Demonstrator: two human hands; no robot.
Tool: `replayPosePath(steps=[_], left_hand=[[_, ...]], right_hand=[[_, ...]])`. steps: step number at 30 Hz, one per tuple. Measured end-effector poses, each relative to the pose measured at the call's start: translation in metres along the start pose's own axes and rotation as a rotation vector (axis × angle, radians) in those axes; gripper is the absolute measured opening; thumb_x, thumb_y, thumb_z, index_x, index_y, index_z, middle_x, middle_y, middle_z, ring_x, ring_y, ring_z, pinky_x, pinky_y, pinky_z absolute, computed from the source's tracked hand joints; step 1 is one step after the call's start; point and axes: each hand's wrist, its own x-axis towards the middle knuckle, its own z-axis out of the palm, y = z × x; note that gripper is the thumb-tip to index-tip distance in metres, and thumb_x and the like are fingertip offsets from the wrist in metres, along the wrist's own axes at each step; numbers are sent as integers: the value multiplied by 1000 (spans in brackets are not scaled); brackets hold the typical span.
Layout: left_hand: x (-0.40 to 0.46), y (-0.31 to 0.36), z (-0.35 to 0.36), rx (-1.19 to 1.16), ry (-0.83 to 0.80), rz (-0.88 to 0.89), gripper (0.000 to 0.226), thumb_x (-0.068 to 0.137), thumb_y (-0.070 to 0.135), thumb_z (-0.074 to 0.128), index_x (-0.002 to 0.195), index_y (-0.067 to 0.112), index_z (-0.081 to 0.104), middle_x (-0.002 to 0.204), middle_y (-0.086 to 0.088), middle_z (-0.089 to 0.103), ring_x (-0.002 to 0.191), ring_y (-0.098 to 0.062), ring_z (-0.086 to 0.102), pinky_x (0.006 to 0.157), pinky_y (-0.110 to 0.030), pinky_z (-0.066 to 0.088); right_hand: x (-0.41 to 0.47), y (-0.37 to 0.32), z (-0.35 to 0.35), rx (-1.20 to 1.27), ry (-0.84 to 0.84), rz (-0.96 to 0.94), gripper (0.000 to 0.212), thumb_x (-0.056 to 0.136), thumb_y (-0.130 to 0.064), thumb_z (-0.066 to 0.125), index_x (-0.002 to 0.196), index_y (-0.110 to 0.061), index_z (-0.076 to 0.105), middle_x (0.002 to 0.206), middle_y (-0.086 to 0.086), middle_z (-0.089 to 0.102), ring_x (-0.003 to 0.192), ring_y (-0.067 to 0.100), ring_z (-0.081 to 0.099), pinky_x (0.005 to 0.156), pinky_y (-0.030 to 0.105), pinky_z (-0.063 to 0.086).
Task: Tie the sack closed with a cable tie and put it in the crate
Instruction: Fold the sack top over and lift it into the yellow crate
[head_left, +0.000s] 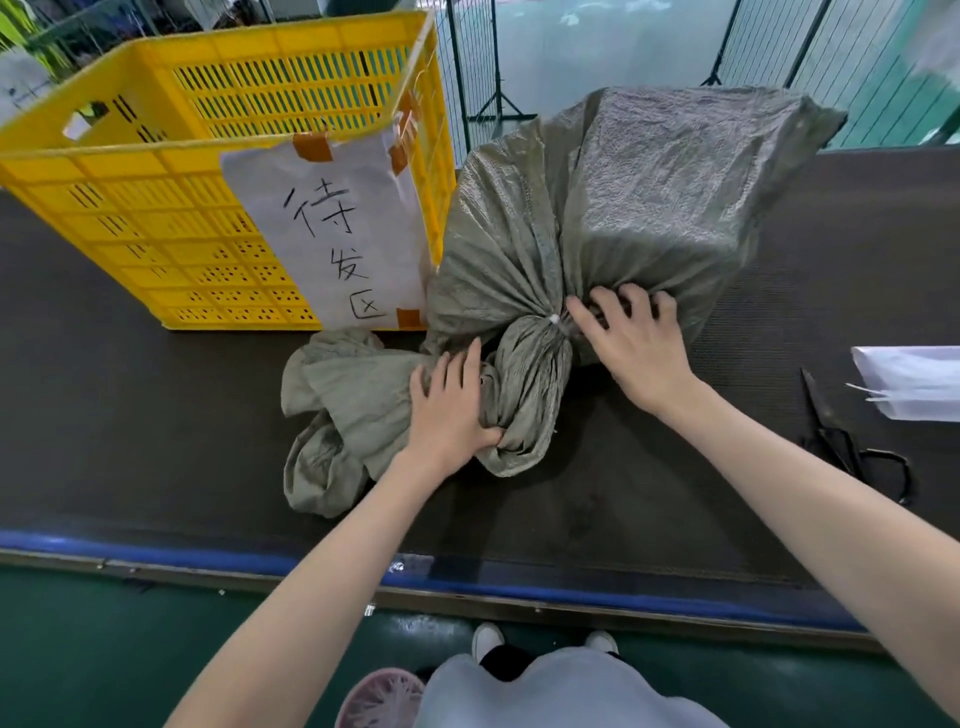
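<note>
Left hand (451, 410) at 6 o'clock: fingers spread over the loose tail of the sack (597, 218), thumb tucked into a fold. Right hand (636, 348) fingers clawed into the cloth just right of the cable tie (554, 319), which already cinches the neck. Sack lies on the desk (104, 415), touching the crate (218, 171) at 10 o'clock. Risks: lifting by the tail could slip the tie; the bulky sack may snag the crate rim; scissors (852, 447) at 3 o'clock near the forearm.
</note>
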Motion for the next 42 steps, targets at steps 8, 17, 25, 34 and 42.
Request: replayPosePath(steps=[8,17,25,34,42], left_hand=[[31,-8,-6,204,480,283,22,69,12,69,89,12,60,98,-11,61,92,-31,53,84,-40,33],[70,-1,-40,276,397,441,33,73,8,34,87,3,64,118,-19,63,102,-38,62,88,-42,46],[84,8,-98,140,455,483,33,60,-9,62,91,2,59,91,-15,63,71,-36,59,49,-36,47],[107,45,-217,-214,697,413,20,77,-2,57,96,1,50,100,-18,55,92,-35,52,63,-36,31],[124,38,-282,-362,634,340,14,88,12,55,85,14,42,98,-21,60,90,-37,59,62,-38,36]], right_hand=[[4,13,-3,82,-18,-57,21,84,-13,46,97,-17,62,81,2,60,77,28,53,69,36,37],[14,27,-16,184,-58,-35,58,101,-21,8,85,-14,63,74,4,58,73,29,58,70,42,27],[31,50,-15,308,-47,8,30,61,-3,61,90,-10,59,84,8,60,83,30,46,67,40,39],[130,139,-60,580,-109,335,31,68,5,51,95,-10,58,102,13,56,99,34,50,77,44,41],[203,175,-93,788,-382,320,23,79,2,52,97,-1,66,107,20,64,102,30,58,75,27,36]])
